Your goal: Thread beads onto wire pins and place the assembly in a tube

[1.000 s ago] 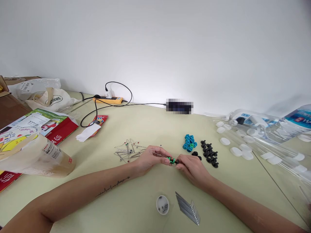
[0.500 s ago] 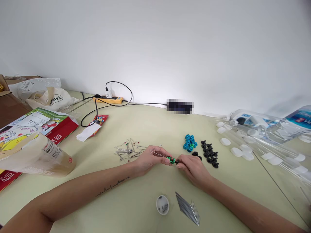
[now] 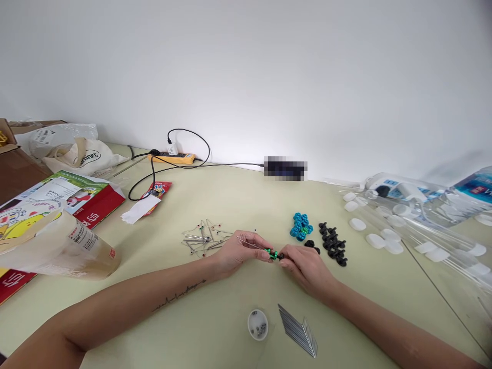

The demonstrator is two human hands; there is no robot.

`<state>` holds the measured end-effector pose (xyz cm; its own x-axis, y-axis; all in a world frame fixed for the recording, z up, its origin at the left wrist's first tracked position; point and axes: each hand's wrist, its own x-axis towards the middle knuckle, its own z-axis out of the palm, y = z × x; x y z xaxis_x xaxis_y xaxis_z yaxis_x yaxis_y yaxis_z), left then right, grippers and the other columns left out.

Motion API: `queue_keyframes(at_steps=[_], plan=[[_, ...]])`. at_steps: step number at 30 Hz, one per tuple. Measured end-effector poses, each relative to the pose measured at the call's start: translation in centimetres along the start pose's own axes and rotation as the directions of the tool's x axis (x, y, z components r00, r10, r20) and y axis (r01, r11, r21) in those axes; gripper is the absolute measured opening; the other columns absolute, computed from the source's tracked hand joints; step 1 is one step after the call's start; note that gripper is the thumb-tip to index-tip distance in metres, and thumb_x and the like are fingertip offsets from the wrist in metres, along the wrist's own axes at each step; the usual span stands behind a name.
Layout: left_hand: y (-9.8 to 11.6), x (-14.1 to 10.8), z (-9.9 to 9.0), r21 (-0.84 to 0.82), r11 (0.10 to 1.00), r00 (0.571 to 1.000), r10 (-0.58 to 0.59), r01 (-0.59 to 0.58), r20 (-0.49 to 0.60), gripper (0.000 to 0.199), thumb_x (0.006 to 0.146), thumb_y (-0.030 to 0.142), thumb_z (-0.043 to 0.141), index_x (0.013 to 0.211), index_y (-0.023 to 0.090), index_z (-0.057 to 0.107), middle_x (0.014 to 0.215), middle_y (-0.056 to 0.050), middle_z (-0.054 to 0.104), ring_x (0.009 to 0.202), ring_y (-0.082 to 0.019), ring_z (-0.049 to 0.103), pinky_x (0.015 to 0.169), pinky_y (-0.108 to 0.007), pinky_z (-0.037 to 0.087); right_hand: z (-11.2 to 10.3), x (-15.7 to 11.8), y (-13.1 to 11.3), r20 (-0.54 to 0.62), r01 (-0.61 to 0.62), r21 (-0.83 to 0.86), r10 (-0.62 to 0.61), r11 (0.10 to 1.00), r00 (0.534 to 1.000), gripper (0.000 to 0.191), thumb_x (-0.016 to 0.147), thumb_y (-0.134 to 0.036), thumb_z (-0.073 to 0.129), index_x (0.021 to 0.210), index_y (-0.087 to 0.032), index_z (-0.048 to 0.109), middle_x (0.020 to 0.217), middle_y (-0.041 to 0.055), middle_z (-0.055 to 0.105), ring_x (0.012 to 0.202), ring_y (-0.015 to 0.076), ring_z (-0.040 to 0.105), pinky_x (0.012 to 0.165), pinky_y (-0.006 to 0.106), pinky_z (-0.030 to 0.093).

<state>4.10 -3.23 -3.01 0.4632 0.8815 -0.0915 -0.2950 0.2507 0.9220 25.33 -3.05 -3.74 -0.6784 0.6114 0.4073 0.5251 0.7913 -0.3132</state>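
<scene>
Between the fingertips of my left hand (image 3: 235, 253) is a small green metal fitting (image 3: 272, 253), and thin metal wires stick out above that palm. My right hand (image 3: 307, 266) is closed in a pinch on a small black knob-like piece (image 3: 281, 256) at the fitting's right end. The fingers hide how the two parts meet. Behind my left hand lies a loose pile of thin metal rods (image 3: 200, 240) with small coloured ends. Beyond my right hand are a cluster of teal fittings (image 3: 301, 225) and rows of black knob-like pieces (image 3: 332, 243).
In front stand a small white cup (image 3: 250, 330) with metal bits and a row of L-shaped hex keys (image 3: 298, 330). A drink cup (image 3: 96, 251) leans at left near a box (image 3: 103, 205). Clear tubes with white caps (image 3: 390, 241) fill the right. A power strip (image 3: 172, 158) lies at the back.
Almost nothing differs. Both hands keep the same grip on the green fitting and the black piece, and the whole view has shifted very slightly.
</scene>
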Motion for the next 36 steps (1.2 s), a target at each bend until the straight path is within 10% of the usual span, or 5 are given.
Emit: queue_keyframes(at_steps=[36], plan=[[0.08, -0.04, 0.12, 0.008, 1.000, 1.000, 0.003, -0.003, -0.018, 0.025, 0.059, 0.024, 0.080, 0.079, 0.012, 0.071, 0.077, -0.007, 0.070, 0.073, -0.017, 0.062, 0.075, -0.030, 0.046, 0.30, -0.19, 0.07, -0.049, -0.030, 0.007, 0.031, 1.000, 0.998, 0.020, 0.096, -0.033, 0.038, 0.086, -0.019, 0.050, 0.068, 0.0008, 0.059, 0.056, 0.0123, 0.052, 0.054, 0.023, 0.035]])
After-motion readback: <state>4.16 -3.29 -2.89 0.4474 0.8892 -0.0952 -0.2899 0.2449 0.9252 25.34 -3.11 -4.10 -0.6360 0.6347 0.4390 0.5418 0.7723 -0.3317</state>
